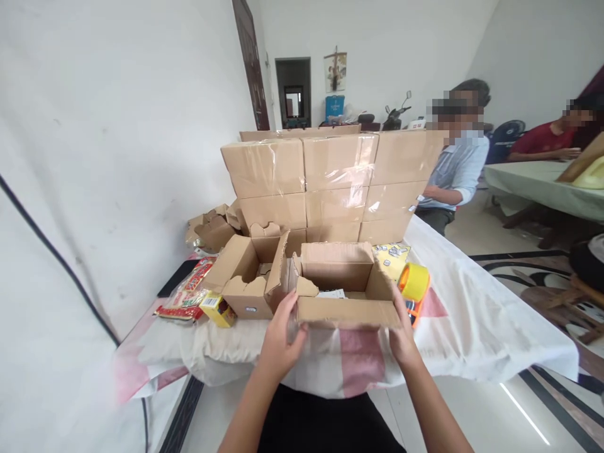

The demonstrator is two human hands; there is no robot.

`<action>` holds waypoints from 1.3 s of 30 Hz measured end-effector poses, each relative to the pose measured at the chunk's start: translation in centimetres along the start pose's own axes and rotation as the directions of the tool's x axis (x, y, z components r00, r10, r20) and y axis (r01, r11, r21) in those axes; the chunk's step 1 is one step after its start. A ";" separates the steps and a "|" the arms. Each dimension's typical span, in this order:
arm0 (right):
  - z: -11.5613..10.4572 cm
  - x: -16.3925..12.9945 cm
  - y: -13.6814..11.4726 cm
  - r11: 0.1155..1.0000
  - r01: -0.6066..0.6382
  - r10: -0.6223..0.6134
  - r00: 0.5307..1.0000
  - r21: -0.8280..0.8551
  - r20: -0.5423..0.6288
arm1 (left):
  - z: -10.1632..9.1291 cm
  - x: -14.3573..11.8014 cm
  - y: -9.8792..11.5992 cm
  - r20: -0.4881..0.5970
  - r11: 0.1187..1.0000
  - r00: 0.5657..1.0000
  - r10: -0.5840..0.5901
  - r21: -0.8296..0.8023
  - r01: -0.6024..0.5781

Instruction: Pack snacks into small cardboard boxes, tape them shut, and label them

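While my left hand point(282, 336) and right hand point(402, 333) clasp the near corners of the open cardboard box point(346, 283) at the table's point(472, 327) front edge, a second open box point(248, 274) touches its left side (a tape dispenser point(414, 286) sits just right), sealed cartons point(330, 182) stacked behind.

You see through one camera on your head, facing forward and down across the tabletop point(453, 314). It sits close: your left hand point(279, 343) and right hand point(401, 336) fill the lower middle. Farther off, the view reaches a box stack point(330, 182), the far wall and a doorway point(293, 91).
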State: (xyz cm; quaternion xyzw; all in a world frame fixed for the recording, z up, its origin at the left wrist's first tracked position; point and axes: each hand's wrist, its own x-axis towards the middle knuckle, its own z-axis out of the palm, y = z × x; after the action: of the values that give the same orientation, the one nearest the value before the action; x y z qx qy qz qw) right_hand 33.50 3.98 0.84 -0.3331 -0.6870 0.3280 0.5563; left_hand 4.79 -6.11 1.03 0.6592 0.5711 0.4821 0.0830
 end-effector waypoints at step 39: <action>1.5 8.3 -1.2 0.972 -0.228 0.228 0.974 0.049 0.004 | -0.3 8.8 3.0 0.084 0.933 0.936 -0.342 0.146 0.327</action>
State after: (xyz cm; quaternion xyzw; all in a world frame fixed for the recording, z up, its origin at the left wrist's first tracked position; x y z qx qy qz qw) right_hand 30.60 10.02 6.17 -0.3963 -0.6355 0.4061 0.5236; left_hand 5.60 0.12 7.94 0.5814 0.6998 0.3862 0.1517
